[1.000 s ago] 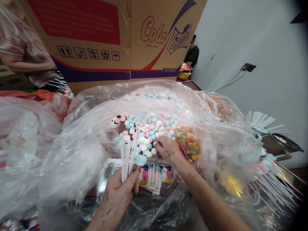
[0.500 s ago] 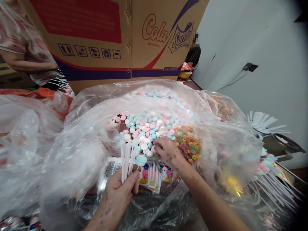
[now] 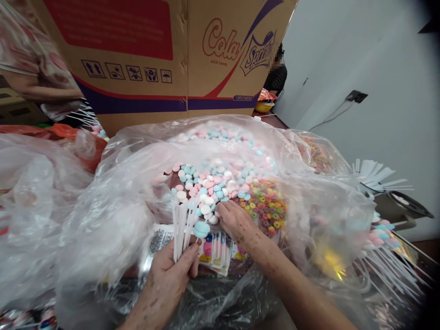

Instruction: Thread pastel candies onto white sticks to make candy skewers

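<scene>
My left hand (image 3: 175,266) is closed around several white lollipop sticks (image 3: 181,224), which stand upright from the fist. One stick by the thumb carries a pale blue candy (image 3: 201,229) at its tip. Over the front of a loose pile of pink, white and blue round candies (image 3: 208,185), my right hand (image 3: 237,220) has its fingers bent down and pressed together; whatever the fingertips hold is hidden. Printed packets (image 3: 218,252) lie beneath and between the hands. Small coloured ring candies (image 3: 270,206) lie right of the pile, close to my right hand.
Clear plastic bags (image 3: 113,206) surround the candies. A large cardboard box (image 3: 137,101) stands behind. Finished candy sticks (image 3: 388,247) lie at the right, near a container with white sticks (image 3: 374,174). A co-worker (image 3: 37,68) is at the left, another person (image 3: 277,78) farther back.
My right hand has shifted slightly left and down at the front of the candy pile, its fingers curling more. My left hand stays in place with the sticks.
</scene>
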Motion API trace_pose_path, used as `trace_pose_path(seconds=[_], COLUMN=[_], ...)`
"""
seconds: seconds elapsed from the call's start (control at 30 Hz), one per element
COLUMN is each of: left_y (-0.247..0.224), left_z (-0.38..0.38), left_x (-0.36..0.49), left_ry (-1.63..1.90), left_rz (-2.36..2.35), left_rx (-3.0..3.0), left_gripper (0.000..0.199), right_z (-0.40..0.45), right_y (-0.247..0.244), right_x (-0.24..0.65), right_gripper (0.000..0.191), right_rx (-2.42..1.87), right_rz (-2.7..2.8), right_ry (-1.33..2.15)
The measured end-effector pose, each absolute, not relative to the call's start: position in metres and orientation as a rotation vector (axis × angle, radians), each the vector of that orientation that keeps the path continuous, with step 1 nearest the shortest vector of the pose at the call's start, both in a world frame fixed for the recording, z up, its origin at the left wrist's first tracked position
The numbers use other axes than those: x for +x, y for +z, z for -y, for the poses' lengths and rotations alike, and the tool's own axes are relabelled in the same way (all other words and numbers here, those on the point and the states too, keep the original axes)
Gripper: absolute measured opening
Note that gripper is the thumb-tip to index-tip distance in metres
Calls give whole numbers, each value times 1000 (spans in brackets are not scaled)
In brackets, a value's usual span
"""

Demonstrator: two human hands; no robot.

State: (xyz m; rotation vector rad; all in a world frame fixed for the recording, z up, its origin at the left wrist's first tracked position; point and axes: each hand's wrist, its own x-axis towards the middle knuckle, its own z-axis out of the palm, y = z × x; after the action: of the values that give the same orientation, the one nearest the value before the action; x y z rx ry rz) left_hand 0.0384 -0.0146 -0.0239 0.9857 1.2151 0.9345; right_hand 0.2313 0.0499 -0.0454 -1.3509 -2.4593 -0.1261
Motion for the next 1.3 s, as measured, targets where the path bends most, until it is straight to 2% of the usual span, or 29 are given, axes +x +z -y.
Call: trace_pose_path(seconds=[0.13,0.3,0.4,0.47,0.57,0.7,0.83,0.97,1.13,1.3], left_y=[-23,-31,-32,-30,-27,-27,-28,-29,-26,-26], left_z=[15,14,13,13,13,12,12,13,14,13], left_x=[38,32,33,34,36,36,35,34,37,36], left_ry=[931,867,756,762,792,792,790,797,796,794], left_rz=[-1233,-1250,-1276,-1266,-1254,-1254,-1261,-1247,-1265,-1254], left_rx=[1043,1332,1406,1412,1407,1416,1397,1383,1408,1360], left_gripper=[39,28,25,27,32,34,36,36,36,30], right_z=[-52,-51,-52,-53,-56,-59,-55,-47,-43,-41], right_y=[-47,-35,-28,-26,-28,-36,-33,-26,-32,-27], right_x=[231,246,256,262,269,273,277,279,275,285], right_gripper=[20,7,14,13,6,20,26,24,20,17], right_rx=[-1443,-1429,-1288,-1371,-1636,-1698,-1595,-1457,-1554,-1588], right_rz=[2243,1466,1212,1258,1550,2038,2154,2322,2483,2220], right_ry=[0,777,1028,920,497,149,-3,-83,-182,135])
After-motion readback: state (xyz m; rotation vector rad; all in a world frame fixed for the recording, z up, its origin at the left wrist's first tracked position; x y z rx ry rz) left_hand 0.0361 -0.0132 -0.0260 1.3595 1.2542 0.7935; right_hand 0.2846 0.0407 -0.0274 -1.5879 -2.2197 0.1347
